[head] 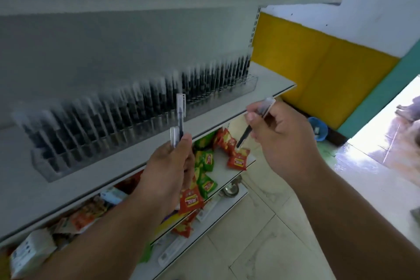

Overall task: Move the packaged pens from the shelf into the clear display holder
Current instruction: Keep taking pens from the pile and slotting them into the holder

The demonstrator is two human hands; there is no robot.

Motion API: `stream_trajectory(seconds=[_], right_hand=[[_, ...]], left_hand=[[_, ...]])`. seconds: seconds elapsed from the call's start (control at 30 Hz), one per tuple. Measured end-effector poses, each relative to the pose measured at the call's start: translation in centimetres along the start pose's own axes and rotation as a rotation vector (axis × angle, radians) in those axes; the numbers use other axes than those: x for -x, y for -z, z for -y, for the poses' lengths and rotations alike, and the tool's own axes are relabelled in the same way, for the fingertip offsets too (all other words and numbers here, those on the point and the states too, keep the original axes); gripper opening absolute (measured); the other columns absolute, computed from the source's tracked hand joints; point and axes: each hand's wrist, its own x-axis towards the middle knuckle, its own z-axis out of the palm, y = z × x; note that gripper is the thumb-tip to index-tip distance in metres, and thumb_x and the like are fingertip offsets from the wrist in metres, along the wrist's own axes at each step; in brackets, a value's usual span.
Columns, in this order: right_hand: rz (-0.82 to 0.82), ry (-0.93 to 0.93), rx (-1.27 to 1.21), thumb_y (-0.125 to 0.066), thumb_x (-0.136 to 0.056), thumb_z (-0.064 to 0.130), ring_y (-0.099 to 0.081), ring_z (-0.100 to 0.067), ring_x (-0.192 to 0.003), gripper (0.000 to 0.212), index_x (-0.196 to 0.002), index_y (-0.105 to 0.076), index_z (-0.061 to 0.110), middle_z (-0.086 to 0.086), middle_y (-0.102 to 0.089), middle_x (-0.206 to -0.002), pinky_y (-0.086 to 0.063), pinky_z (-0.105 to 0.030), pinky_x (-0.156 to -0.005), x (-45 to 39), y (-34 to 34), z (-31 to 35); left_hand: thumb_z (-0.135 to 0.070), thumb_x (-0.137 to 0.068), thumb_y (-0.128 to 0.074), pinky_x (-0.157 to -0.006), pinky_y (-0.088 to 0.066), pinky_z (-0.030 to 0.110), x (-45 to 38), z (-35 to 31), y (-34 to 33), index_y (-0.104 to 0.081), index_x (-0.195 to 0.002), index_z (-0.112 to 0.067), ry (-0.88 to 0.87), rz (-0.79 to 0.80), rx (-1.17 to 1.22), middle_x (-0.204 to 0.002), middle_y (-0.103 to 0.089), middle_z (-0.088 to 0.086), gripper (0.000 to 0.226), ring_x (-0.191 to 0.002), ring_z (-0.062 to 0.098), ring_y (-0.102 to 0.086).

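A white metal shelf (127, 179) carries a long clear plastic display holder (251, 85) packed with black pens, running from 8 to 2 o'clock. The left hand (169, 163) is raised, gripping two clear-wrapped black pens (180, 118) upright. At 3 o'clock, the right hand (278, 134) pinches one slanted packaged pen (252, 124).

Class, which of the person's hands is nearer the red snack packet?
Right. The right hand hovers just above the red snack packet; the left hand is farther away, to its left.
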Motion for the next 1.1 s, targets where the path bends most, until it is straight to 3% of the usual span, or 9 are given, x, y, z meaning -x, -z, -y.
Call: stream_trajectory(seconds=[0.07,0.17,0.37,0.5,0.67,0.8,0.9,1.0,1.1], right_hand=[[-0.057,0.009,-0.019,-0.065,-0.091,0.032,-0.068,-0.009,-0.077,0.004,-0.094,-0.064,0.035,0.009,-0.069,-0.084,-0.059,-0.039,-0.073,-2.2,1.1,-1.4],[-0.103,0.036,-0.019,-0.064,-0.09,0.034,-0.069,-0.012,-0.079,0.004,-0.093,-0.062,0.031,0.011,-0.067,-0.081,-0.057,-0.047,-0.075,-5.3,1.8,-3.6],[0.0,0.16,-0.011,-0.048,-0.101,0.028,-0.065,0.002,-0.071,0.014,-0.091,-0.058,0.025,0.01,-0.067,-0.073,-0.051,-0.021,-0.064,-12.3,1.7,-6.9],[0.034,0.276,0.018,-0.048,-0.101,0.033,-0.066,-0.014,-0.071,0.016,-0.09,-0.058,0.026,0.004,-0.067,-0.074,-0.053,-0.04,-0.066,-19.7,2.1,-9.5],[0.129,0.419,0.03,-0.051,-0.1,0.026,-0.06,-0.013,-0.068,0.02,-0.088,-0.059,0.012,-0.006,-0.066,-0.073,-0.045,-0.025,-0.062,-27.0,1.0,-11.7],[0.328,0.424,0.127,-0.049,-0.101,0.028,-0.062,-0.021,-0.072,0.021,-0.088,-0.056,0.014,-0.005,-0.065,-0.076,-0.048,-0.034,-0.064,-29.4,-1.3,-13.3],[0.483,0.369,0.226,-0.051,-0.1,0.031,-0.057,-0.015,-0.067,0.025,-0.077,-0.05,0.022,0.001,-0.059,-0.071,-0.038,-0.026,-0.054,-30.0,-2.6,-14.3],[0.514,0.367,0.313,-0.05,-0.101,0.032,-0.042,-0.011,-0.058,0.04,-0.066,-0.032,0.026,0.006,-0.043,-0.062,-0.025,-0.026,-0.048,-29.9,-3.3,-14.8],[0.513,0.348,0.35,-0.05,-0.1,0.036,-0.044,-0.018,-0.064,0.039,-0.068,-0.033,0.024,0.005,-0.042,-0.064,-0.028,-0.03,-0.055,-30.0,-3.6,-15.0]], left_hand=[[-0.038,-0.101,-0.048,-0.042,-0.014,0.024,-2.0,-0.5,-2.0,-0.031,-0.057,-0.024,-0.015,0.02,-0.02,-0.054,-0.022,-0.003,0.05,-0.044,0.013,-0.015],[-0.044,-0.098,-0.049,-0.045,-0.017,0.025,-4.7,-0.9,-4.2,-0.031,-0.049,-0.024,-0.022,0.008,-0.094,-0.053,-0.024,-0.002,0.056,-0.044,0.015,-0.017],[-0.039,-0.1,-0.049,-0.044,-0.012,0.024,-9.5,-0.1,-7.3,-0.03,-0.054,-0.025,-0.001,-0.089,0.006,-0.056,-0.021,-0.002,0.052,-0.048,0.014,-0.012],[-0.033,-0.1,-0.049,-0.045,-0.01,0.024,-12.4,0.2,-9.9,-0.033,-0.062,-0.025,-0.03,-0.187,0.123,-0.056,-0.022,-0.004,0.043,-0.046,0.011,-0.013],[-0.031,-0.101,-0.048,-0.048,-0.007,0.028,-15.0,0.9,-13.1,-0.031,-0.058,-0.025,-0.095,-0.297,0.152,-0.056,-0.02,-0.002,0.046,-0.052,0.015,-0.008],[-0.03,-0.1,-0.049,-0.046,-0.007,0.026,-15.7,1.6,-14.7,-0.031,-0.059,-0.025,-0.088,-0.378,0.239,-0.054,-0.021,-0.004,0.045,-0.047,0.012,-0.01],[-0.03,-0.099,-0.05,-0.045,-0.007,0.025,-16.1,1.7,-15.2,-0.033,-0.061,-0.022,-0.08,-0.424,0.27,-0.052,-0.022,-0.005,0.042,-0.045,0.011,-0.012],[-0.03,-0.097,-0.051,-0.046,-0.006,0.026,-16.6,1.3,-15.6,-0.035,-0.066,-0.022,-0.08,-0.436,0.269,-0.054,-0.023,-0.005,0.035,-0.047,0.01,-0.012],[-0.041,-0.081,-0.058,-0.046,-0.007,0.027,-17.2,0.9,-16.3,-0.035,-0.067,-0.023,-0.119,-0.416,0.239,-0.055,-0.023,-0.005,0.032,-0.05,0.012,-0.01]])
